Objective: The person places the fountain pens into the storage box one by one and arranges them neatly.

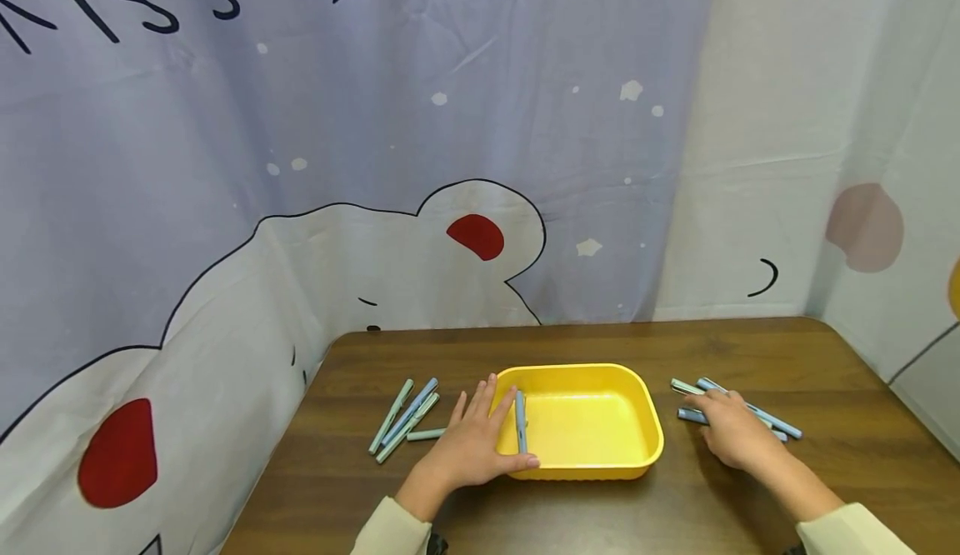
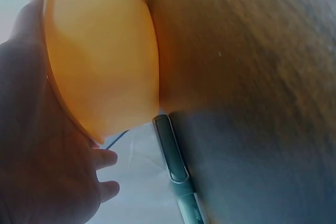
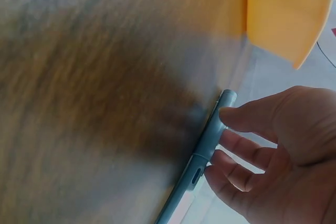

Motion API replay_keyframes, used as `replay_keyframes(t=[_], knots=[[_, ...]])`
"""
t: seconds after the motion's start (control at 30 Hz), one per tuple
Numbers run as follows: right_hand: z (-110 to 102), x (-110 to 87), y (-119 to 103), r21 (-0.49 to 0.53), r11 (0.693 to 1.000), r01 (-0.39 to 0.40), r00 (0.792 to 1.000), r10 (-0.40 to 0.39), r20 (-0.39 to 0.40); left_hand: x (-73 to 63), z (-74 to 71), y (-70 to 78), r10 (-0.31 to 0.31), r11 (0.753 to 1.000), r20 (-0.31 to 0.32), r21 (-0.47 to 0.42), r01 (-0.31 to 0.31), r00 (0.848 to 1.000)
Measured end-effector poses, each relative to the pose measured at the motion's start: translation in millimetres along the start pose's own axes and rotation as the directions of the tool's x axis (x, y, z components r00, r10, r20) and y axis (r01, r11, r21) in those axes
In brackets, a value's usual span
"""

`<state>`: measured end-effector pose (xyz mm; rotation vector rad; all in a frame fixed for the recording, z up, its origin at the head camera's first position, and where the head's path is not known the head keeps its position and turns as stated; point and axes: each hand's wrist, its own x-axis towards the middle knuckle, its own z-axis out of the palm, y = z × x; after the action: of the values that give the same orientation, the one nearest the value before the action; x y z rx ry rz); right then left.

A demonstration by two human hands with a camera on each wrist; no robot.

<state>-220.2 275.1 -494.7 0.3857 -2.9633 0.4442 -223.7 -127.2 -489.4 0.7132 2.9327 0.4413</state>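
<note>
A yellow plastic tray [image 1: 592, 473] stands mid-table with one blue pen [image 1: 521, 422] lying inside at its left end. My left hand [image 1: 476, 448] rests on the tray's left corner with fingers spread, thumb along the near rim. In the left wrist view, a green pen [image 2: 176, 166] lies beside the tray. To the right of the tray, my right hand [image 1: 735, 432] is over a small group of blue and green pens. Its thumb and fingertips pinch a blue pen [image 3: 210, 135], which still lies on the table.
Left of the tray lie several green and blue pens [image 1: 405, 419], some overlapping. Another blue pen [image 1: 780, 423] is under and beyond the right hand. The brown wooden table [image 1: 600, 342] ends at a printed curtain [image 1: 600, 163] behind it.
</note>
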Motion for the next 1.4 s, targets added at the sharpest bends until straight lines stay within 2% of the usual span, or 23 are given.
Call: replay_keyframes(t=[0.17, 0.43, 0.57, 0.77, 0.97, 1.23, 1.3, 1.4], knots=[[2.1, 0.7, 1.1, -0.045, 0.999, 0.012, 1.0, -0.012, 0.006, 0.1, 0.0, 0.6, -0.001, 1.0, 0.002, 0.0, 0.001, 1.0], [7.9, 1.1, 4.3, -0.093, 0.991, 0.097, 0.995, -0.1, -0.03, 0.4, 0.4, -0.2, 0.0, 1.0, 0.0, 0.005, 0.0, 1.0], [5.5, 1.4, 3.7, -0.092, 0.989, 0.119, 0.993, -0.121, -0.014, 0.6, 0.4, -0.1, -0.001, 1.0, 0.002, 0.007, 0.001, 1.0], [-4.7, 3.0, 0.6, 0.049, 0.995, 0.092, 0.995, -0.094, 0.031, 0.7, -0.4, 0.1, 0.0, 1.0, 0.004, 0.005, 0.0, 1.0], [-19.6, 3.1, -1.3, 0.195, 0.981, -0.015, 0.997, 0.0, 0.081, 0.0, -1.5, 0.8, 0.005, 1.0, 0.006, 0.004, -0.005, 1.0], [-29.4, 1.3, -0.5, 0.362, 0.926, -0.11, 0.989, 0.066, 0.131, -0.5, -0.9, 0.5, 0.003, 1.0, 0.01, 0.0, -0.003, 1.0], [-29.4, 1.3, -0.6, 0.431, 0.892, -0.138, 0.986, 0.082, 0.145, -0.3, -0.5, 0.0, 0.003, 1.0, 0.009, 0.004, -0.003, 1.0], [-30.0, 1.2, -1.0, 0.541, 0.818, -0.195, 0.977, 0.111, 0.184, 0.3, -0.2, -0.7, 0.007, 1.0, 0.002, 0.002, -0.007, 1.0]])
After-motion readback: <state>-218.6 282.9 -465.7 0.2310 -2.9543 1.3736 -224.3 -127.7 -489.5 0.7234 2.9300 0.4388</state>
